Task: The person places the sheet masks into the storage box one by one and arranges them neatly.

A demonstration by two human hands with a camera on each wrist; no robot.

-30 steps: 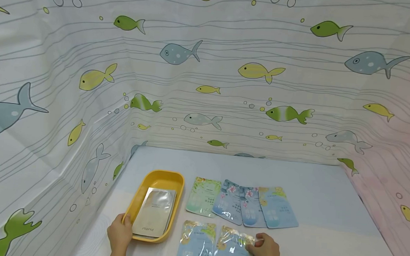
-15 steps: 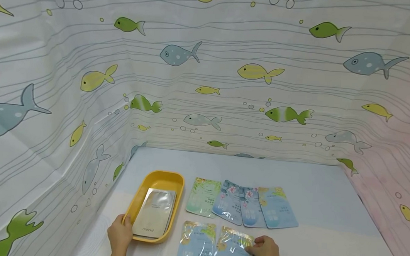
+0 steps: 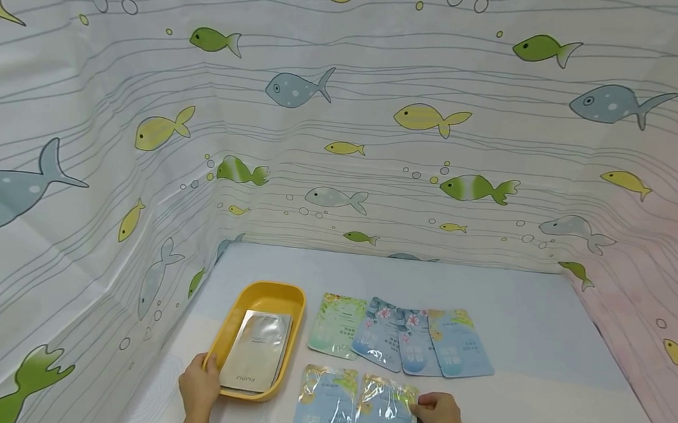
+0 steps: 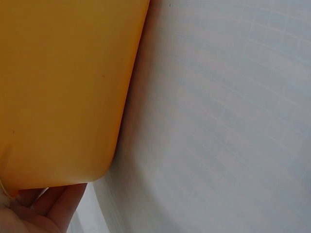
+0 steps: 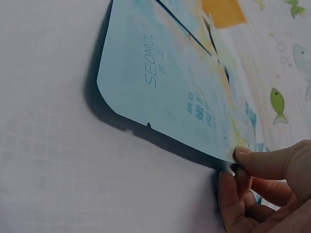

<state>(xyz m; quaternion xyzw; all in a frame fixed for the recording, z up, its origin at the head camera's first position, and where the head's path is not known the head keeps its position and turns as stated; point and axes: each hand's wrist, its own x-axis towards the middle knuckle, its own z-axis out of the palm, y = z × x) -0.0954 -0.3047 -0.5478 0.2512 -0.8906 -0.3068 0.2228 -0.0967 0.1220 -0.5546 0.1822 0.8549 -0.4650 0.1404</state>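
Observation:
At the near left of a yellow plastic tray [image 3: 271,292], my left hand [image 3: 199,386] grips the rim, thumb over the edge; the left wrist view has its fingers [image 4: 65,206] under the tray wall [image 4: 63,97]. A cream face mask sachet [image 3: 257,354], marked PMPM, lies in the tray, apparently on another. My right hand [image 3: 439,416] pinches the right edge of a blue face mask sachet [image 3: 386,413] between thumb and fingers. In the right wrist view this sachet [image 5: 160,73] is raised slightly at its edge. A matching blue sachet [image 3: 325,399] lies directly left of it.
Behind them lies a row of sachets: a green one [image 3: 337,326], two overlapping floral blue ones [image 3: 377,335], and a light blue one [image 3: 463,346] at the right end. A fish-patterned curtain [image 3: 387,169] surrounds the pale table cover [image 3: 529,323] at the back and sides.
The blue sachet in my right hand has shifted slightly left, closer to the matching one. My left hand and the tray stay put.

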